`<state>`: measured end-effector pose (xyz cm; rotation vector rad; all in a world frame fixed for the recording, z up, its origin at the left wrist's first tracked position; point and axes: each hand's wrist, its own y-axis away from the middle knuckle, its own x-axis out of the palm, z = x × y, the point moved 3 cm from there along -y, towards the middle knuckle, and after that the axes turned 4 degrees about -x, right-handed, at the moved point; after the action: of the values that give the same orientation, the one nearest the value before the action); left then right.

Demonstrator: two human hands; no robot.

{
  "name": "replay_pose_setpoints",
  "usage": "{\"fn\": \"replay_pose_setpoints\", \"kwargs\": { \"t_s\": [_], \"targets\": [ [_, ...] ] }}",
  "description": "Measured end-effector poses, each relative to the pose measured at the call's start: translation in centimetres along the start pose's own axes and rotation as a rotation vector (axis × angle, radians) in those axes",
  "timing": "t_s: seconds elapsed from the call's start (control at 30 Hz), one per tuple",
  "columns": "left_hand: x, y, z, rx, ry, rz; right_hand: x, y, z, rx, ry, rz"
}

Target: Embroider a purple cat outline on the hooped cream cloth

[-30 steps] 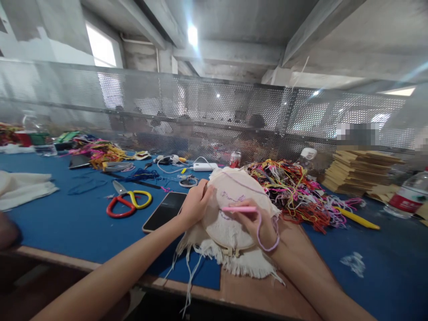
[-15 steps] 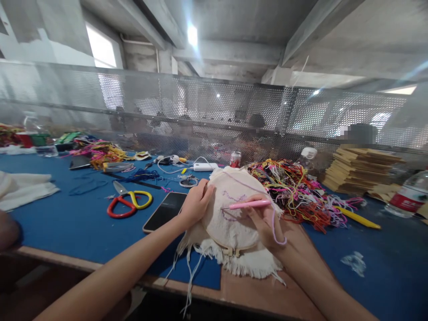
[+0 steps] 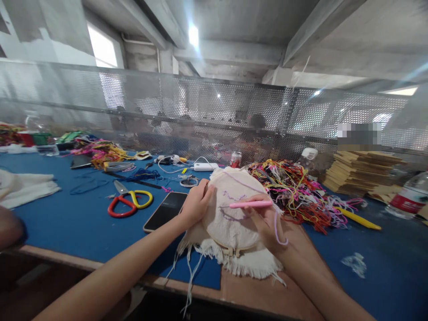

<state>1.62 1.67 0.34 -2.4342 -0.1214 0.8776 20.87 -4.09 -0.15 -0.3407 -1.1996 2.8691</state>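
A round embroidery hoop [image 3: 249,245] with cream fringed cloth [image 3: 230,223] stretched in it is propped on the blue table edge. My left hand [image 3: 196,203] grips the hoop's left rim. My right hand [image 3: 265,218] holds a pink punch needle [image 3: 250,204] nearly level, its metal tip pointing left and touching the cloth by purple stitching [image 3: 232,196]. A lilac thread [image 3: 280,232] loops from the needle's rear past my right wrist.
A black phone [image 3: 165,210] lies just left of the hoop, red and yellow scissors [image 3: 129,201] further left. A tangle of coloured threads [image 3: 294,189] lies right of the hoop, with a yellow pen [image 3: 359,219], stacked cardboard [image 3: 359,171] and a water bottle [image 3: 408,194]. A perforated metal screen [image 3: 214,116] backs the table.
My right hand drew the pink needle up and to the right, off the lower stitches, then held it level with its tip at the cloth. The left hand kept its grip.
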Motion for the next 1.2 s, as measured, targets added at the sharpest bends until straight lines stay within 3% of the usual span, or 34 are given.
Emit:
{"fn": "replay_pose_setpoints", "kwargs": {
  "t_s": [0.2, 0.43, 0.63, 0.83, 1.03, 1.2],
  "targets": [
    [-0.1, 0.2, -0.6, 0.006, 0.021, 0.002, 0.7, 0.1, -0.3, 0.057, 0.022, 0.073],
    [-0.1, 0.4, -1.1, 0.015, -0.010, -0.011, 1.3, -0.4, 1.0, 0.007, 0.169, 0.162],
    [0.1, 0.2, -0.7, -0.001, -0.017, 0.003, 1.5, 0.2, -0.5, 0.147, -0.094, 0.050],
    [0.3, 0.2, -0.4, -0.009, -0.026, 0.003, 0.4, 0.1, 0.1, 0.049, -0.001, -0.026],
    [0.4, 0.2, -0.2, -0.012, -0.026, 0.004, 0.3, 0.2, -0.5, 0.105, -0.080, 0.006],
    [0.3, 0.2, -0.2, -0.011, -0.023, 0.004, 0.1, 0.2, -0.2, 0.058, -0.009, -0.015]
  ]
}}
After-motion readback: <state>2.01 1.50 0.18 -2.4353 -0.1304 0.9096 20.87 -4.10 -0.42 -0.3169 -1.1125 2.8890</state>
